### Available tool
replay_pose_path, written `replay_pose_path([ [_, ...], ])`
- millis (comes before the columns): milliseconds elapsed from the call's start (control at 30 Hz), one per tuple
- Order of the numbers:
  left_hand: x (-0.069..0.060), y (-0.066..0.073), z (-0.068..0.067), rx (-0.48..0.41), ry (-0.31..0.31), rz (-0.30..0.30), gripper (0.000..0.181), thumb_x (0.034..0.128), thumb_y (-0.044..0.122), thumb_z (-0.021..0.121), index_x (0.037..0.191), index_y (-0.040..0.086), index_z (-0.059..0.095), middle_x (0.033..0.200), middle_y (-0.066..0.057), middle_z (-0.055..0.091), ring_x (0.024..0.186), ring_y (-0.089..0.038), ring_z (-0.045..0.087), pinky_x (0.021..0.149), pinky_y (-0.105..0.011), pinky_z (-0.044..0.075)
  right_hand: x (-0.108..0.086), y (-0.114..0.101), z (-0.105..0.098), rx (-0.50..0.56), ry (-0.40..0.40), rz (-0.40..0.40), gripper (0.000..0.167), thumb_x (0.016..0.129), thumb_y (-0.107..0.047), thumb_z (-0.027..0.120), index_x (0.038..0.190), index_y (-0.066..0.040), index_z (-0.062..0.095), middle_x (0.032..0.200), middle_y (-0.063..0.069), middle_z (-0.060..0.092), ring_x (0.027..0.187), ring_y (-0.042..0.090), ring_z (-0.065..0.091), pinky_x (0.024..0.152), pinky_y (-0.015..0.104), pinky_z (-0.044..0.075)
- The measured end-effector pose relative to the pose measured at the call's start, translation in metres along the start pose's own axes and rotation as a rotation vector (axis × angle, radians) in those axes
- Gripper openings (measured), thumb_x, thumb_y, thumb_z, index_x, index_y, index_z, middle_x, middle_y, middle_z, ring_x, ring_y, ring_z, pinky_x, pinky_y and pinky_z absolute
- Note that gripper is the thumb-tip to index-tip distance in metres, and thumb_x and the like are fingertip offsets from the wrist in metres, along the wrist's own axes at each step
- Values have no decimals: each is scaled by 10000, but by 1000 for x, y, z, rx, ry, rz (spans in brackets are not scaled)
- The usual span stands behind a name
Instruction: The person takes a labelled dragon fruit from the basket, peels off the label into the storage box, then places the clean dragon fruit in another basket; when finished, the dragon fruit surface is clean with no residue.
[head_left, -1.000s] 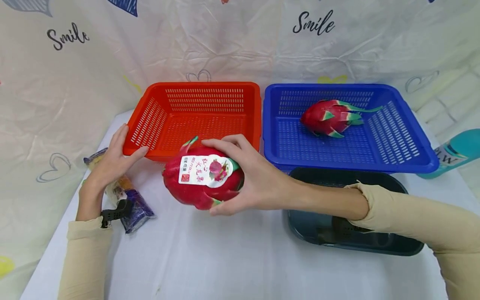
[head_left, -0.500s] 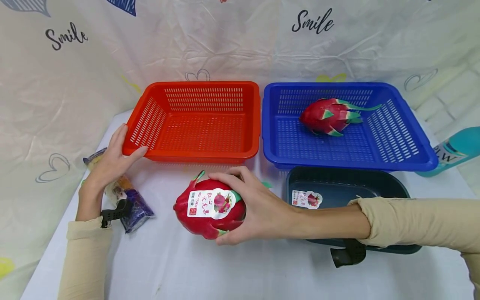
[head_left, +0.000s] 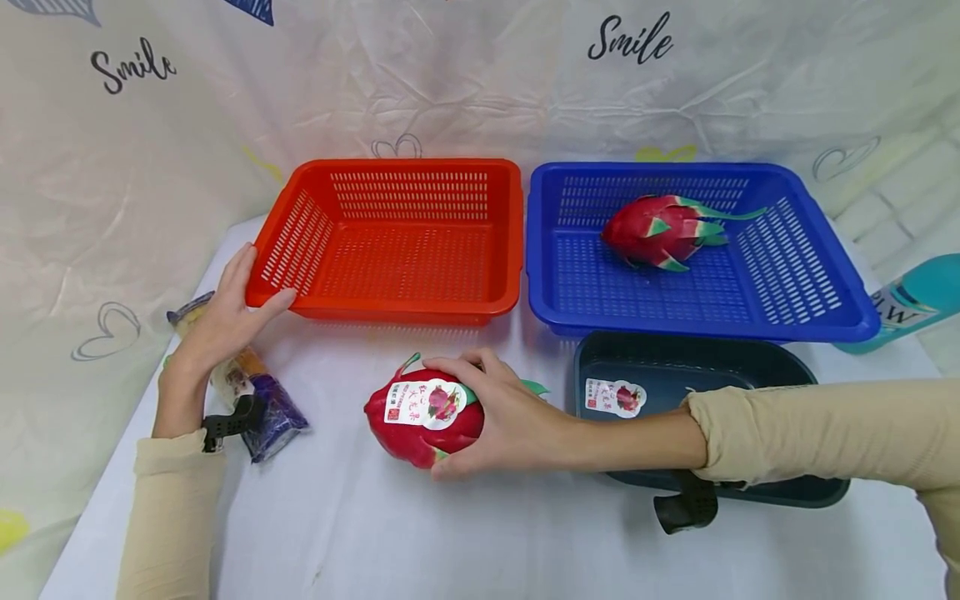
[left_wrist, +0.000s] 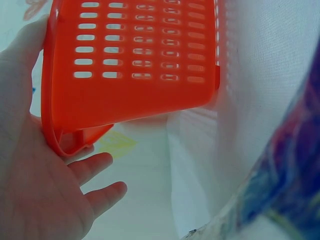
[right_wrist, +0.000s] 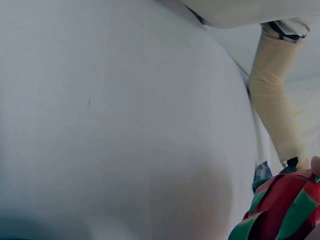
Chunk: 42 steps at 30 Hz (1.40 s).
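My right hand (head_left: 517, 421) grips a red dragon fruit (head_left: 431, 446) from its right side, thumb at the near side and fingers over the far side. The fruit bears a white label and is low over the tablecloth; whether it touches is hard to tell. Part of it shows as a red and green dragon fruit (right_wrist: 287, 207) in the right wrist view. With fingers fairly straight, my left hand (head_left: 221, 321) rests on the near left corner of a red basket (head_left: 390, 312). The left wrist view shows the palm beside the red basket's wall (left_wrist: 135, 97).
A blue basket (head_left: 705, 325) at the right holds another dragon fruit (head_left: 663, 232). A dark tray (head_left: 600, 350) with a labelled item (head_left: 615, 398) lies partly under my right forearm. A purple snack packet (head_left: 277, 417) lies by my left wrist. A teal bottle (head_left: 930, 287) lies far right.
My right hand has lowered the dragon fruit toward the tablecloth, drawing it nearer and slightly right, away from the red basket. The left hand stays at the basket corner.
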<state>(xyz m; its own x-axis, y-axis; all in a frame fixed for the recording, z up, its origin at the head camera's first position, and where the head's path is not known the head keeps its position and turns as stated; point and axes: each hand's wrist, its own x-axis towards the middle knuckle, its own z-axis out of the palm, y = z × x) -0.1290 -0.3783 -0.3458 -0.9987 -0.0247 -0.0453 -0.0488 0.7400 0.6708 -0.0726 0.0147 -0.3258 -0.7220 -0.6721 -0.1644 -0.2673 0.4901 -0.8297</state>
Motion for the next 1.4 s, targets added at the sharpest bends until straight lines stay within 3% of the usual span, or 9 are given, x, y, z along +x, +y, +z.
replay_pose_path([
  [533, 1, 2, 0, 2, -1, -6, 903, 946, 442, 539, 1565, 185, -67, 1646, -52, -114, 1491, -395, 50, 1088, -722, 220, 10, 15, 9, 10, 24, 50, 967, 636, -364, 878, 1463, -314, 379, 1316, 42, 412, 1239, 201, 440, 833, 339, 586],
  [967, 1, 1, 0, -15, -1, -6, 904, 946, 432, 542, 1564, 194, -74, 1645, -36, -127, 1489, -402, 51, 1096, -718, 208, 14, 22, 13, 76, 18, 106, 899, 649, -335, 882, 1404, -392, 398, 1325, 56, 411, 1269, 224, 413, 820, 376, 592],
  [1400, 1, 0, 0, 5, 0, -18, 909, 942, 457, 540, 1564, 206, -74, 1644, -28, -135, 1493, -404, 47, 1088, -727, 211, 16, 22, 12, 97, 24, 153, 917, 675, -298, 879, 1429, -311, 357, 1397, 61, 380, 1310, 229, 399, 852, 406, 587],
])
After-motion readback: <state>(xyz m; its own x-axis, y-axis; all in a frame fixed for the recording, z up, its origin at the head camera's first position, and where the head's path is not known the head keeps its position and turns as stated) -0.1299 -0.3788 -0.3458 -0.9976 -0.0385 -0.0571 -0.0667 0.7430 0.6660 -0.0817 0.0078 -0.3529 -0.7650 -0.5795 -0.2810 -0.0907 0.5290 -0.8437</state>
